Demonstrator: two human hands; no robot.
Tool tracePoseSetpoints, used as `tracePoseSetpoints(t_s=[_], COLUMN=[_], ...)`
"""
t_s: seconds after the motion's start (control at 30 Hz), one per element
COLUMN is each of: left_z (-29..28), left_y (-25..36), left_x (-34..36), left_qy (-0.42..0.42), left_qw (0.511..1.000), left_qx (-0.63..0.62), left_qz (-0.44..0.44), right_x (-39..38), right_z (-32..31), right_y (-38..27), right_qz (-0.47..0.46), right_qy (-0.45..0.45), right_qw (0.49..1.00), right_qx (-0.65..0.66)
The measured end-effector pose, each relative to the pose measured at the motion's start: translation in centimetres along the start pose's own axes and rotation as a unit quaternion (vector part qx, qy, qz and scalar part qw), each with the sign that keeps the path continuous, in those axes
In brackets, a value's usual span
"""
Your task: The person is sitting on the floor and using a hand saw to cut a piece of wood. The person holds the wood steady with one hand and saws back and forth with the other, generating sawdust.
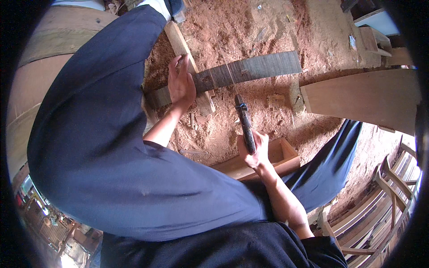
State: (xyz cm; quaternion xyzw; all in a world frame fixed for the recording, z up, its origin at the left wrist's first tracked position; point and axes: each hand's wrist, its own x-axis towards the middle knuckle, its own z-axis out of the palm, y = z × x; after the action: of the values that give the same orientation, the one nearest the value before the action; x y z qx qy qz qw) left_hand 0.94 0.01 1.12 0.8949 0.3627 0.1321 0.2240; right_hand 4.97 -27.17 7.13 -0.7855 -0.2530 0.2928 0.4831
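Observation:
My left hand point(181, 87) lies over a long dark grey-brown board point(268, 66), near its left end, with fingers stretched out and apart. Under the board runs a pale wooden batten point(178, 41), slanting away from me. A handsaw point(245, 123) with a dark, worn handle is in my right hand point(257, 149), fingers wrapped around the grip. Its thin blade shows almost edge-on and points away from me across the board. Whether the teeth are in the wood I cannot tell. Two pale lines cross the board's face near the blade.
An open wooden box point(286, 156) stands by my right wrist. On the right is a wide plywood panel point(362, 96). Sawdust point(223, 27) and offcuts cover the ground. My bent leg point(89, 134) borders the left side; stacked timber strips point(371, 214) lie at lower right.

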Motion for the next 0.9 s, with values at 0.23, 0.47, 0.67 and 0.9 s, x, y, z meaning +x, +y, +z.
tracePoseSetpoints(t_s=[0.23, 0.47, 0.67, 0.9], left_z=[-0.3, 0.3, 0.0, 0.8], left_y=[-0.4, -1.2, -0.2, -0.9], left_x=[0.0, -0.2, -0.2, 0.0], left_qy=[-0.031, -0.012, -0.006, -0.010], left_qw=[0.999, 1.000, 1.000, 1.000], left_qx=[-0.023, -0.009, -0.001, 0.007], left_qz=[-0.024, 0.007, -0.002, 0.010], right_x=[0.0, -1.7, 2.4, 0.2], right_z=[0.2, -0.1, 0.9, 0.3], right_y=[0.2, -0.1, -1.5, 0.1], right_qz=[0.005, 0.079, 0.058, -0.008], right_qy=[-0.005, -0.054, -0.029, -0.036], right_qw=[1.000, 0.995, 0.997, 0.998], right_qx=[-0.006, -0.033, -0.031, -0.045])
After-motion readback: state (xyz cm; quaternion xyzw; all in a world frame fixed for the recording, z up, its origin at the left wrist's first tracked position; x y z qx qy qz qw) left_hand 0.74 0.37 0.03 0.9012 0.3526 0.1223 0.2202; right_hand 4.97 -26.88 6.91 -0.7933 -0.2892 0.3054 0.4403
